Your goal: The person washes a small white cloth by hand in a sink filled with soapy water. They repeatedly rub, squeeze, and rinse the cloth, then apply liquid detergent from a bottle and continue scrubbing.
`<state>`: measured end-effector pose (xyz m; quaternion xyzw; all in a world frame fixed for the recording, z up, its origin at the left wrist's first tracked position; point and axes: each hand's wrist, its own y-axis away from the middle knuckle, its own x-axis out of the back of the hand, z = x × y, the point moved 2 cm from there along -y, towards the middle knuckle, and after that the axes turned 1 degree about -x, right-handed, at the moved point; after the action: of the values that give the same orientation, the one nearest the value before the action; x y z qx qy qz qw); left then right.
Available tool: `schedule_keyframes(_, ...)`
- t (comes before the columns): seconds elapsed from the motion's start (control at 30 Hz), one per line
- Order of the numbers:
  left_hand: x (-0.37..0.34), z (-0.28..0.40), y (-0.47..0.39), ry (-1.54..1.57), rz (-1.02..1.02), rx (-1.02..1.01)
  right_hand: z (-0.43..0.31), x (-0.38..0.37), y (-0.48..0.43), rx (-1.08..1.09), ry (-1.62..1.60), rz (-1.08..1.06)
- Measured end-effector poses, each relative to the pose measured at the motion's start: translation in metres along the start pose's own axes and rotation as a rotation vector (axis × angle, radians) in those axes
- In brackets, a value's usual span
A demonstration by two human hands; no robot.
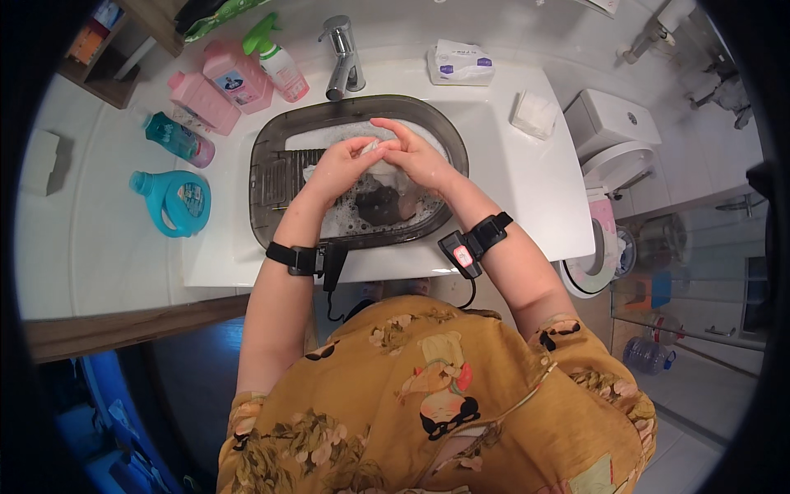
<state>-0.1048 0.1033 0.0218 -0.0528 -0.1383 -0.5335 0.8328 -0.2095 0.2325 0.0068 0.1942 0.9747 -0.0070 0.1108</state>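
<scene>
A dark translucent plastic washbasin [452, 133] with a ribbed washboard [276, 179] at its left end sits in the white sink and holds sudsy water. Above the suds my left hand [342, 168] and my right hand [415, 155] meet, pinching a wet white cloth [389, 170] between their fingertips. The cloth hangs down towards the water from both hands. Below it, a dark cloth [378, 205] lies partly under the foam. Some of the white cloth is hidden behind my fingers.
A chrome faucet [345, 58] stands behind the basin. Pink jugs [237, 77], a green-topped spray bottle [284, 68], a teal bottle [179, 139] and a blue detergent jug [179, 202] stand at left. A tissue pack [461, 63] and a folded white cloth or tissue stack [534, 115] lie at right.
</scene>
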Motion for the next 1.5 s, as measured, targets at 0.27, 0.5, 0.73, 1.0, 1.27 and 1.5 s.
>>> schedule_keyframes(0.27,0.019,-0.005,0.006,0.664,0.107,0.147,0.026,0.033,0.002,-0.23,0.253,-0.131)
schedule_keyframes(0.5,0.012,-0.011,0.005,0.782,0.109,0.075,0.045,0.037,0.009,-0.239,-0.368,0.068)
schedule_keyframes(0.73,-0.007,-0.03,-0.008,0.757,0.309,0.125,0.014,-0.01,0.0,-0.034,-0.519,0.101)
schedule_keyframes(1.0,-0.052,-0.044,-0.005,0.791,0.213,0.359,0.02,-0.036,-0.025,0.382,0.899,0.524)
schedule_keyframes(1.27,-0.05,-0.071,-0.004,0.777,0.225,0.552,0.02,-0.037,-0.017,0.125,0.876,0.59)
schedule_keyframes(1.5,-0.053,-0.07,-0.003,0.789,0.304,0.522,0.025,-0.03,-0.023,0.072,0.84,0.656)
